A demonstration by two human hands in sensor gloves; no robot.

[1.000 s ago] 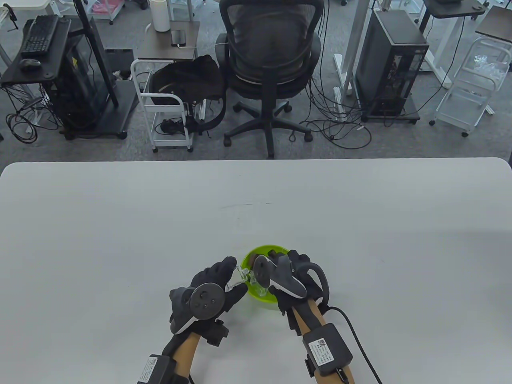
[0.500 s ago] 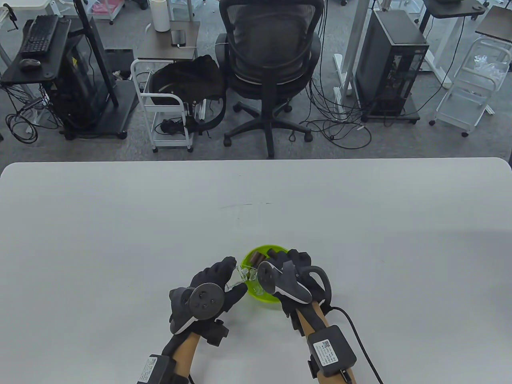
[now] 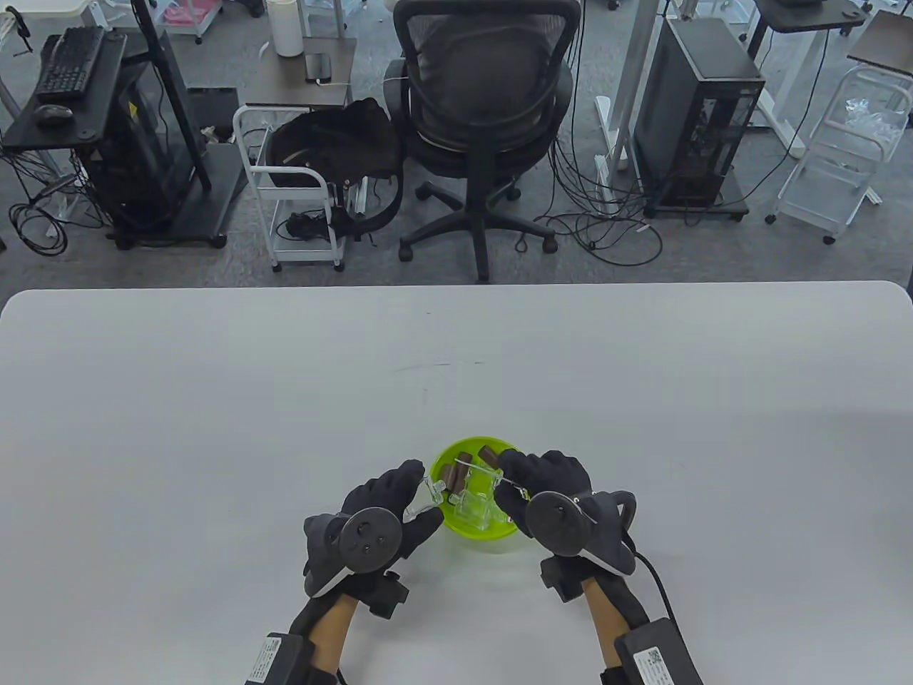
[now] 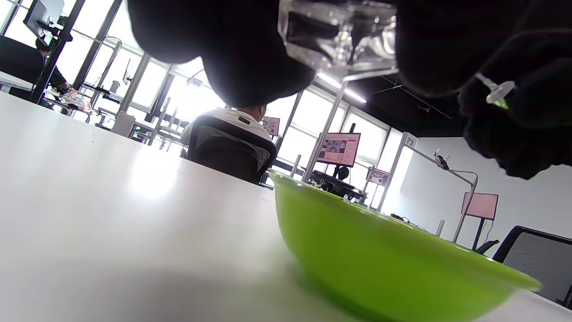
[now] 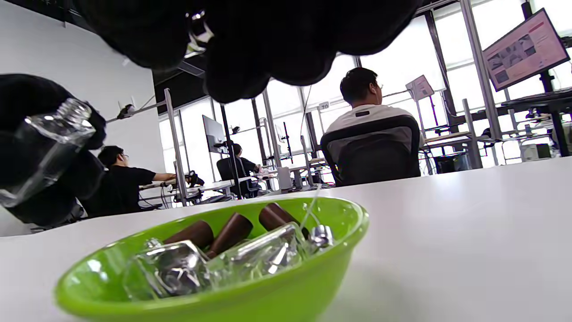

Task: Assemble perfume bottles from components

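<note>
Table view: on the white table (image 3: pixel 214 399) sits a green bowl (image 3: pixel 476 531) of clear bottles (image 3: pixel 476 505) and brown caps (image 3: pixel 454 472). Left hand (image 3: pixel 381 515) fingers (image 3: pixel 399 479) grip a glass bottle (image 3: pixel 428 496) beside the rim; right hand (image 3: pixel 553 492) fingers pinch a thin spray tube (image 3: pixel 479 468) over it.

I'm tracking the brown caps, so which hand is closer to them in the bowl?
Right. The right hand hovers over the bowl rim beside the brown caps, pinching a sprayer tube; the left hand holds a glass bottle just outside the rim.

Clear glass bottle (image 4: pixel 339 36) between gloved fingers (image 4: pixel 232 49) above green bowl (image 4: pixel 384 264)
</note>
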